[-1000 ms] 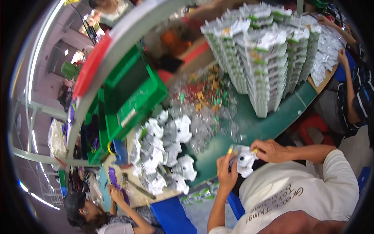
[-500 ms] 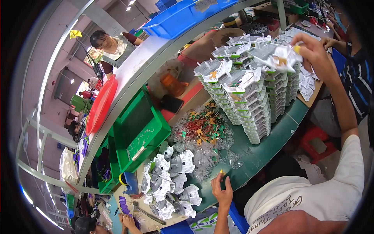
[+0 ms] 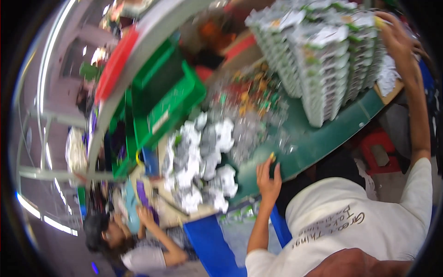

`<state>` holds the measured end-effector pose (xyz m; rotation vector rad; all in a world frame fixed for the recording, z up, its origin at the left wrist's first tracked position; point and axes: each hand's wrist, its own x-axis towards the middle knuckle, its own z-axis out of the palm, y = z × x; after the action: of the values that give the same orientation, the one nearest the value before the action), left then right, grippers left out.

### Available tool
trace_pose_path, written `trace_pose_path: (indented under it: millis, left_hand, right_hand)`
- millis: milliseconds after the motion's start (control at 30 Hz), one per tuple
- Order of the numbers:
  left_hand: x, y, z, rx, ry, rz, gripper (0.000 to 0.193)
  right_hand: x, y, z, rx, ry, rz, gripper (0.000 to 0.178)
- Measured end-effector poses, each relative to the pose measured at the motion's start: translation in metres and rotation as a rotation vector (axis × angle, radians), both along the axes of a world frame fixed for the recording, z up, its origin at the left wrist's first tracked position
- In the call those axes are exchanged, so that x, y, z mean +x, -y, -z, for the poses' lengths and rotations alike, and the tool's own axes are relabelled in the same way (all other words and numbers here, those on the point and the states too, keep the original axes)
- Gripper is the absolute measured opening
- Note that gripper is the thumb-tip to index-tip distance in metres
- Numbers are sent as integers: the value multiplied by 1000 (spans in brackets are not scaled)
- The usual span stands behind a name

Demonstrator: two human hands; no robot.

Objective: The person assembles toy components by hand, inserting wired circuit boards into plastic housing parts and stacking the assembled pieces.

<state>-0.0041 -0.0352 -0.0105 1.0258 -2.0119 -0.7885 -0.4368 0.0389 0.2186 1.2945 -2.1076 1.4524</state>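
Near the table's front edge, my left hand (image 3: 268, 179) hovers with thumb and forefinger apart and nothing between them; one fingertip wears a yellow cover. My right hand (image 3: 398, 41) reaches far right, its yellow-tipped fingers bent over the edge of a white plastic housing (image 3: 364, 19) on top of the tall stacks. These stacks of white and grey housings with green edges (image 3: 320, 69) stand side by side on the green table (image 3: 318, 150). Motion blur hides the finer parts of the topmost pieces. Closest to my left hand lie small clear plastic pieces (image 3: 247, 138).
Loose white housings (image 3: 198, 161) are heaped left of my left hand. Beyond the clear pieces lie small orange, red and green parts (image 3: 254, 92). Green bins (image 3: 196, 87) stand behind, under a shelf with a red tray (image 3: 115, 64). A co-worker (image 3: 134, 244) works at the lower left.
The housing in my right hand has come down onto the right-hand stack. My left hand stays near the table edge. The whole view has shifted, bringing the lower-left co-worker further into sight.
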Motion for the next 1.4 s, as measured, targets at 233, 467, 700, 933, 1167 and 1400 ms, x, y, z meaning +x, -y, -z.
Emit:
trace_pose_path:
  millis: [233, 467, 700, 933, 1167, 1400]
  left_hand:
    - [-3, 5, 5, -69, -114, 4, 28]
    - [1, -2, 10, -88, -146, -12, 25]
    - [-1, -2, 12, -121, -178, -45, 22]
    - [2, 1, 1, 22, -251, -66, 20]
    - [0, 13, -47, 606, -760, -5, 32]
    - [-13, 16, -46, 438, -619, 111, 23]
  right_hand:
    - [179, 19, 81, 246, -26, -834, 23]
    - [245, 141, 175, 225, 136, -717, 9]
    - [251, 200, 194, 299, -189, -413, 15]
    - [248, 140, 157, 265, 909, -928, 12]
    - [241, 63, 151, 435, 563, -929, 4]
    - [231, 33, 153, 349, 97, -928, 14]
